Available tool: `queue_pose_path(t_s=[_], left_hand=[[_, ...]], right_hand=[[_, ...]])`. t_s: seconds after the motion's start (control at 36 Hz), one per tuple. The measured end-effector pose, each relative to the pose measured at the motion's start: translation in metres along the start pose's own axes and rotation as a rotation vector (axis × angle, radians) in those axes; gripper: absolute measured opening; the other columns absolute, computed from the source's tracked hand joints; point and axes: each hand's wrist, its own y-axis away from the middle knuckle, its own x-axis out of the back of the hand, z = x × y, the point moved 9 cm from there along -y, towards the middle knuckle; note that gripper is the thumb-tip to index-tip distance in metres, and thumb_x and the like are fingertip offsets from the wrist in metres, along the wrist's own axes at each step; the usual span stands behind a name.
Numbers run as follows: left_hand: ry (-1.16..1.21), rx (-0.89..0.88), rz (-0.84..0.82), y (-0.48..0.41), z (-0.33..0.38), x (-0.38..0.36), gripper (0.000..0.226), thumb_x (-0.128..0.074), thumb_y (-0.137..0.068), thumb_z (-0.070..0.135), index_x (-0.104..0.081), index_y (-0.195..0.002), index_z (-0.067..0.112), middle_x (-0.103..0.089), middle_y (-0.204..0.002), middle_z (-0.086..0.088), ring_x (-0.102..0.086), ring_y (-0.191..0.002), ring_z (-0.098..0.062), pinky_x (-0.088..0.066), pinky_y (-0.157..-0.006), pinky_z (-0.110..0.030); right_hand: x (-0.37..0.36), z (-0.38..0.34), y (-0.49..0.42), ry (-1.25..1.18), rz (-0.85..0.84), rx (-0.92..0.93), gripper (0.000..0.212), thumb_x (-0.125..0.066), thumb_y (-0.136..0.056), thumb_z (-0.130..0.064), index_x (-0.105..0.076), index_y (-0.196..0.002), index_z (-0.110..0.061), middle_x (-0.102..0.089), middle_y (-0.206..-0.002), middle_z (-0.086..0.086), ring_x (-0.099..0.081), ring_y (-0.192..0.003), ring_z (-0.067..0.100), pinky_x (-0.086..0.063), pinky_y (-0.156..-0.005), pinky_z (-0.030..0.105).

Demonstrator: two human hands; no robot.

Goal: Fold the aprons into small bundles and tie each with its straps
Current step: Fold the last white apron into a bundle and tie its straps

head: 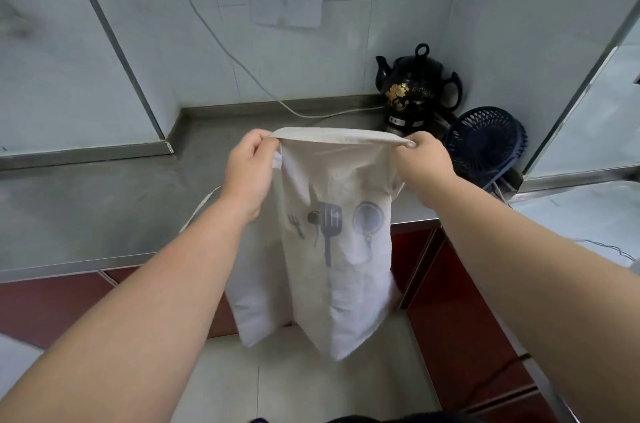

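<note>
Left fingers and right fingers pinch apron's top.

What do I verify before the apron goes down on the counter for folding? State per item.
1. Left hand pinches apron top corner: ok.
2. Right hand pinches the other corner: ok.
3. Top edge taut between them: ok.
4. Lower part hangs creased, not flat: not ok.
5. Straps untangled: cannot tell; one strap hangs at left.
6. Counter shows bare steel at left: ok; fan sits close at right.
</note>
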Motion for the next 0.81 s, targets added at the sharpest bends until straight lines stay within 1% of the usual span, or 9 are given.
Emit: queue_pose_path(t_s=[0.14,0.25,0.33,0.39,0.44,0.5,0.61,0.72,0.81], left_hand=[[0.109,0.020,0.090,-0.006,0.002,0.019,0.026,-0.051,-0.083,0.009,-0.047,-0.059,0.021,-0.044,-0.054,0.013,-0.039,-0.057,-0.008,-0.030,-0.055,-0.025],[-0.093,-0.068,0.103,-0.013,0.014,0.028,0.022,-0.046,-0.092,0.015,-0.047,-0.070,0.019,-0.043,-0.066,0.005,-0.038,-0.064,-0.011,-0.032,-0.057,-0.025],[-0.421,-0.118,-0.035,-0.019,0.016,0.026,0.027,-0.054,-0.093,0.036,-0.052,-0.086,0.010,-0.047,-0.071,0.005,-0.044,-0.071,-0.016,-0.036,-0.059,-0.018],[-0.628,-0.092,-0.232,-0.020,0.006,0.019,0.042,-0.070,-0.078,0.046,-0.055,-0.095,0.011,-0.059,-0.084,0.002,-0.054,-0.079,-0.019,-0.045,-0.072,-0.028],[-0.746,-0.058,-0.365,-0.018,-0.003,0.016,0.049,-0.081,-0.066,0.042,-0.057,-0.098,0.014,-0.062,-0.095,-0.001,-0.058,-0.087,-0.022,-0.049,-0.079,-0.037],[-0.777,-0.035,-0.402,-0.016,-0.006,0.017,0.043,-0.083,-0.068,0.027,-0.057,-0.100,0.015,-0.063,-0.097,-0.003,-0.058,-0.090,-0.025,-0.047,-0.078,-0.035],[-0.884,-0.140,-0.225,-0.022,0.006,0.034,0.032,-0.072,-0.073,0.011,-0.061,-0.104,0.010,-0.065,-0.100,-0.011,-0.057,-0.094,-0.031,-0.043,-0.075,-0.032],[-0.765,-0.214,0.037,-0.025,0.026,0.058,0.033,-0.073,-0.075,0.016,-0.063,-0.106,0.011,-0.067,-0.103,-0.011,-0.059,-0.096,-0.030,-0.039,-0.074,-0.028],[-0.789,-0.263,0.022,-0.026,0.036,0.055,0.035,-0.075,-0.076,0.017,-0.062,-0.108,0.012,-0.065,-0.107,-0.010,-0.057,-0.098,-0.029,-0.034,-0.071,-0.025]], right_hand=[[0.004,-0.010,0.007,-0.390,0.001,0.069,0.017,-0.048,-0.088,-0.010,-0.058,-0.098,-0.021,-0.058,-0.088,-0.004,-0.059,-0.086,0.018,-0.054,-0.074,0.034],[-0.001,-0.027,0.004,-0.436,-0.062,0.113,0.011,-0.044,-0.087,-0.013,-0.052,-0.079,-0.015,-0.050,-0.078,0.002,-0.044,-0.072,0.015,-0.037,-0.066,0.026],[-0.004,-0.039,-0.002,-0.179,-0.081,0.212,0.021,-0.040,-0.094,-0.023,-0.043,-0.076,-0.013,-0.046,-0.075,0.006,-0.041,-0.068,0.018,-0.032,-0.063,0.029],[-0.003,-0.046,-0.003,0.058,-0.047,0.296,0.026,-0.038,-0.099,-0.026,-0.038,-0.076,-0.014,-0.046,-0.072,0.001,-0.041,-0.066,0.016,-0.028,-0.058,0.032],[0.002,-0.046,-0.004,0.149,0.004,0.335,0.014,-0.038,-0.100,-0.023,-0.043,-0.088,-0.017,-0.050,-0.078,0.004,-0.046,-0.074,0.023,-0.034,-0.061,0.033],[0.004,-0.047,-0.006,0.196,0.030,0.362,0.011,-0.039,-0.100,-0.022,-0.048,-0.096,-0.018,-0.054,-0.085,0.008,-0.048,-0.079,0.027,-0.039,-0.065,0.035],[-0.013,-0.057,0.000,0.187,-0.166,0.442,0.029,-0.057,-0.093,-0.032,-0.047,-0.075,-0.011,-0.045,-0.071,0.002,-0.043,-0.074,0.022,-0.032,-0.058,0.026],[-0.042,-0.047,0.011,0.443,-0.494,0.366,0.029,-0.075,-0.080,-0.029,-0.055,-0.074,-0.008,-0.060,-0.068,0.004,-0.055,-0.064,0.019,-0.042,-0.058,0.027],[-0.026,-0.062,0.000,0.557,-0.195,0.449,0.028,-0.062,-0.086,-0.014,-0.045,-0.064,-0.009,-0.050,-0.065,0.005,-0.050,-0.072,0.028,-0.033,-0.056,0.032]])
